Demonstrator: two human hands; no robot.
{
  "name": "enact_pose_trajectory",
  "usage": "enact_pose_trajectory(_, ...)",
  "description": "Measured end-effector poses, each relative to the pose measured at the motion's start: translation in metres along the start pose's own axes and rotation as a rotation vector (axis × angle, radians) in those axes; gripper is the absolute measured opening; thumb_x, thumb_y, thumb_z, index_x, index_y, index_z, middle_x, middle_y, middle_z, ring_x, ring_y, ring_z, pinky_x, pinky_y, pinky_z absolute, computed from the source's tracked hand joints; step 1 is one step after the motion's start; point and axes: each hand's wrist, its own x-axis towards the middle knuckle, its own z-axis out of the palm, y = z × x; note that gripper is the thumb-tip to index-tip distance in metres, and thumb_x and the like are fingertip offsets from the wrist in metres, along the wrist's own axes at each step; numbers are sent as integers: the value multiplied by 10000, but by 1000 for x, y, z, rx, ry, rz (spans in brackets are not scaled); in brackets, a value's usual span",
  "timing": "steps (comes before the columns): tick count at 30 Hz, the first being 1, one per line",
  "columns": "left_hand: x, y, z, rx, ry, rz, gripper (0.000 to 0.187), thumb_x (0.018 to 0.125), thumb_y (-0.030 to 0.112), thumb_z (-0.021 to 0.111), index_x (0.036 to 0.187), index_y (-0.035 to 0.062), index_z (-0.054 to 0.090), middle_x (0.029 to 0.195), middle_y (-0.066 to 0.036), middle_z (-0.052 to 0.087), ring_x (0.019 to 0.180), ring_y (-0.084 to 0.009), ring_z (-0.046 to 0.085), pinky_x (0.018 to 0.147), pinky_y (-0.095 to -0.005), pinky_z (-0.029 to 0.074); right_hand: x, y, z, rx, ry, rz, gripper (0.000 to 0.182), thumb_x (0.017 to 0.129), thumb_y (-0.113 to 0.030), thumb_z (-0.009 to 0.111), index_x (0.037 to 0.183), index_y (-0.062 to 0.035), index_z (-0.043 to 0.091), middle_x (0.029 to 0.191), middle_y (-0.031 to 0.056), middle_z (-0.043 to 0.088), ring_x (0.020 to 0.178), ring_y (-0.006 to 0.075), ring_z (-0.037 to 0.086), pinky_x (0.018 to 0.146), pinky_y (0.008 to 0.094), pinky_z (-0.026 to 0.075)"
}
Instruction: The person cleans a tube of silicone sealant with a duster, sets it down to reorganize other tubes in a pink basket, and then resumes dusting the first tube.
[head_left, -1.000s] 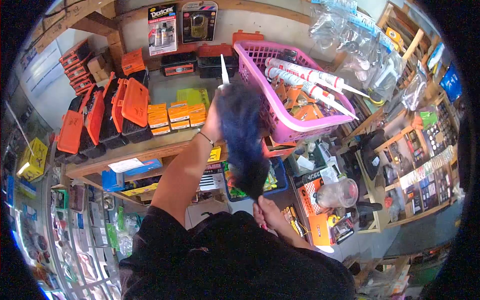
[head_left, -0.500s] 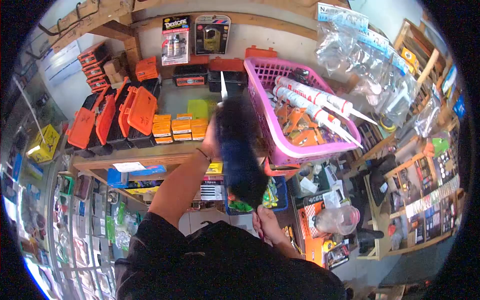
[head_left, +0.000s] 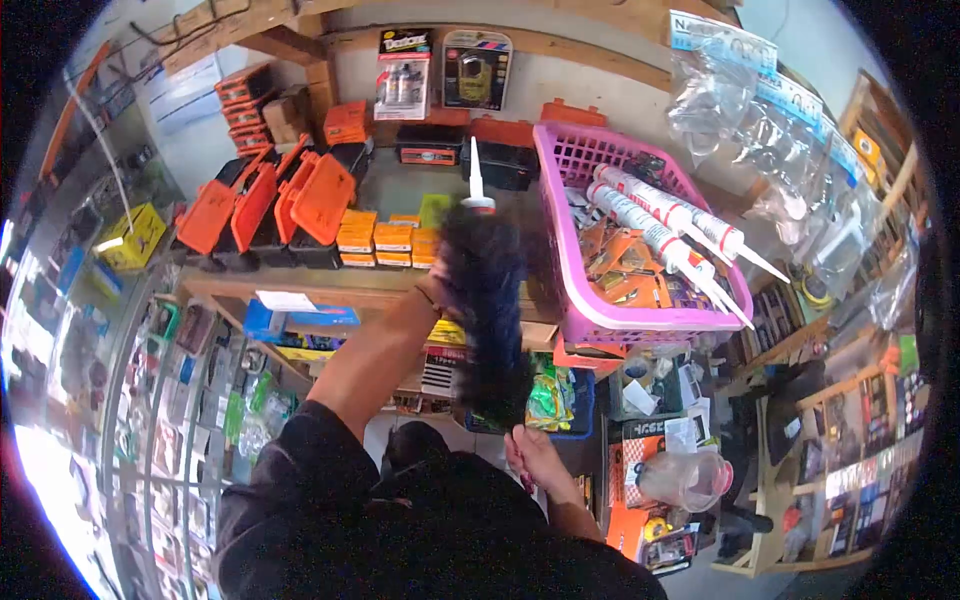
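My left hand (head_left: 443,280) is wrapped round a sealant tube (head_left: 476,190), held upright with its white nozzle pointing up. Most of the tube and the fingers are hidden behind a dark, fluffy duster (head_left: 490,315), which is blurred by motion. Below it, my right hand (head_left: 540,458) grips the duster's handle end, close to my body. The duster lies across the front of the tube. To the right, a pink plastic basket (head_left: 655,322) holds several similar white tubes (head_left: 640,222) and orange packets (head_left: 625,265).
Orange-lidded black boxes (head_left: 320,200) and small orange-yellow boxes (head_left: 393,237) line the wooden shelf's left side. Bagged goods (head_left: 745,130) hang at upper right. A glass case (head_left: 150,430) stands left; a clear plastic jar (head_left: 685,480) is at lower right.
The view has turned a little left, so the shelf and basket appear farther right. The duster stays against the tube, blurred in both frames, and both hands keep their hold.
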Motion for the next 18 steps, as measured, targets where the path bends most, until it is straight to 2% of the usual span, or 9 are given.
enact_pose_trajectory(2, -1, 3, -12, 51, -171, -29, 461, 862, 459, 340, 1037, 62, 495, 1005, -86, 541, 941, -227, 513, 867, -364, 396, -4, -8, 0, -87, -5, -30, 396, 880, -396, 371, 633, -91, 422, 469, -14, 378, 368, 72, 342, 345, 206, 275)
enact_pose_trajectory(5, 12, -18, 58, 175, 595, 275, 445, 853, 469, 352, 1026, 87, 499, 932, -79, 556, 856, -230, 541, 798, -346, 440, 1, 7, 1, 52, 50, -21, 416, 886, -396, 347, 613, -90, 417, 460, -7, 390, 345, 71, 343, 328, 200, 276)
enact_pose_trajectory(6, 2, -3, -7, -12, 134, 51, 499, 847, 490, 348, 1118, 87, 459, 1053, -103, 514, 965, -225, 500, 892, -346, 382, 7, 9, 0, 206, 78, -61, 432, 888, -398, 338, 598, -89, 415, 449, -5, 393, 325, 70, 341, 311, 198, 272)
enact_pose_trajectory(8, 12, -9, 23, 216, 458, 128, 570, 822, 548, 345, 1158, 100, 452, 1066, -86, 537, 958, -207, 515, 881, -360, 390, 5, 1, 2, 158, 55, -84, 442, 892, -398, 322, 592, -85, 408, 431, -5, 372, 307, 76, 324, 298, 203, 262)
enact_pose_trajectory(9, 3, -3, -51, 232, 488, 207, 592, 792, 587, 366, 1132, 114, 471, 994, -79, 564, 892, -212, 543, 820, -366, 431, -1, -7, 1, -21, 45, -46, 435, 894, -396, 321, 601, -85, 404, 429, -5, 353, 312, 83, 316, 309, 211, 263)
enact_pose_trajectory(10, 1, 10, -44, 211, 142, -10, 573, 794, 587, 359, 1088, 112, 490, 921, -68, 580, 830, -216, 560, 784, -367, 450, -4, -12, 2, -201, 35, -3, 428, 895, -394, 319, 611, -84, 400, 427, -4, 334, 317, 89, 307, 320, 219, 264)
enact_pose_trajectory(12, 6, 4, -30, 181, 93, 25, 526, 832, 519, 356, 1116, 87, 455, 852, -78, 581, 764, -232, 575, 719, -345, 485, 3, -7, 3, -190, 70, -24, 414, 897, -388, 319, 628, -83, 397, 433, -1, 335, 318, 91, 306, 321, 216, 262)
enact_pose_trajectory(14, 14, -9, 38, 160, 547, 74, 532, 815, 561, 340, 992, 91, 515, 826, -53, 596, 742, -239, 577, 749, -376, 465, 17, 9, 1, 212, 108, -133, 426, 895, -388, 319, 612, -81, 404, 419, -2, 358, 275, 78, 301, 272, 201, 240)
enact_pose_trajectory(18, -1, -6, -24, 126, 477, 102, 514, 845, 487, 348, 1115, 69, 475, 1008, -80, 557, 889, -217, 544, 807, -378, 433, 8, -8, 4, -71, -2, -73, 416, 891, -401, 323, 625, -94, 417, 443, 6, 389, 319, 85, 344, 299, 201, 265)
